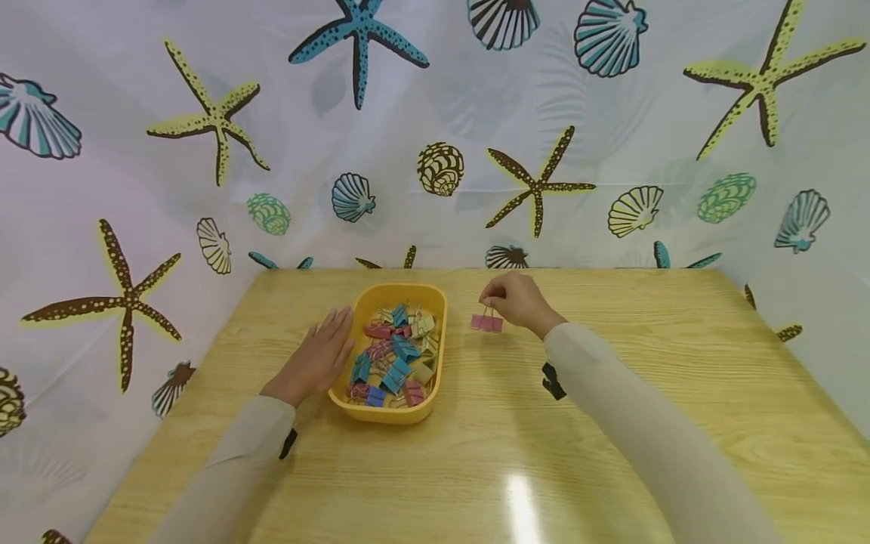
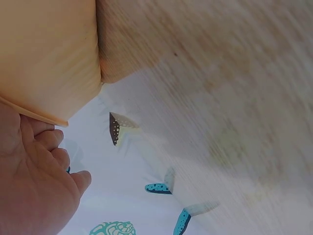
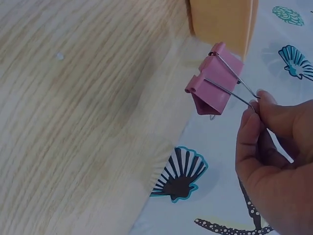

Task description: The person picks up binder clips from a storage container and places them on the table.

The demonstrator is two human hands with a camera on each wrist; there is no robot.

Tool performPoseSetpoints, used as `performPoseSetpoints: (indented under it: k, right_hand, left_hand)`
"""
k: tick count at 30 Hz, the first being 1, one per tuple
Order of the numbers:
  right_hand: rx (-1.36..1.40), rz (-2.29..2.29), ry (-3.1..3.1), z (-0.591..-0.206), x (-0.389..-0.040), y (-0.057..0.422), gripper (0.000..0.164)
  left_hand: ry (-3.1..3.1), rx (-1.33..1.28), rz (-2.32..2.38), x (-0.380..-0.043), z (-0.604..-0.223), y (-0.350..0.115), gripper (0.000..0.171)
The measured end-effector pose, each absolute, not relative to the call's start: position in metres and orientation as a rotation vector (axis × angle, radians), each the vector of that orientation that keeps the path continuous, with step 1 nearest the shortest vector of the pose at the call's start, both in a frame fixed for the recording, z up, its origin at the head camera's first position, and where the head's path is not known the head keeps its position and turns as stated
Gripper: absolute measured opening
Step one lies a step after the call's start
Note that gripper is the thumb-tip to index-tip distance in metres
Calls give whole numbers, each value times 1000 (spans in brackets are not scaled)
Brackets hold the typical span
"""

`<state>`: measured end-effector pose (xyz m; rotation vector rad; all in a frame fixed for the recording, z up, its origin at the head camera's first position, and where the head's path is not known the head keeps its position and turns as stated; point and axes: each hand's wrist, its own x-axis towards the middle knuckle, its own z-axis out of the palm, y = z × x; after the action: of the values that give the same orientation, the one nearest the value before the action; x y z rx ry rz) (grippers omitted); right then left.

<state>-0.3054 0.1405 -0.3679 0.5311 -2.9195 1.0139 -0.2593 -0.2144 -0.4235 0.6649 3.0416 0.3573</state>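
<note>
A pink binder clip [image 1: 487, 323] hangs from my right hand [image 1: 519, 302], right of the yellow bin [image 1: 440, 355]. In the right wrist view, thumb and fingers pinch one wire handle of the binder clip [image 3: 217, 81], whose body points away from the hand. My left hand [image 1: 319, 355] lies along the bin's left side with its fingers straight, touching the rim. The left wrist view shows those fingers at the edge of the bin [image 2: 49, 58]. Inside the bin lie several binder clips [image 1: 396, 374] in blue, pink, yellow and teal.
The bin stands on a light wood table [image 1: 489, 453]. Behind the table and at both sides hangs a white cloth [image 1: 408, 204] printed with starfish and shells. Black straps [image 1: 553, 381] show at both wrists.
</note>
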Motion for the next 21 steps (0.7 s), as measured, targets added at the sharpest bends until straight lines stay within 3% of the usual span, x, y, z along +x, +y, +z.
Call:
performPoseSetpoints:
  k: [21]
  right_hand:
    - [463, 954, -3051, -397, -321, 128, 15]
  left_hand:
    - [3068, 661, 348, -260, -424, -215, 56]
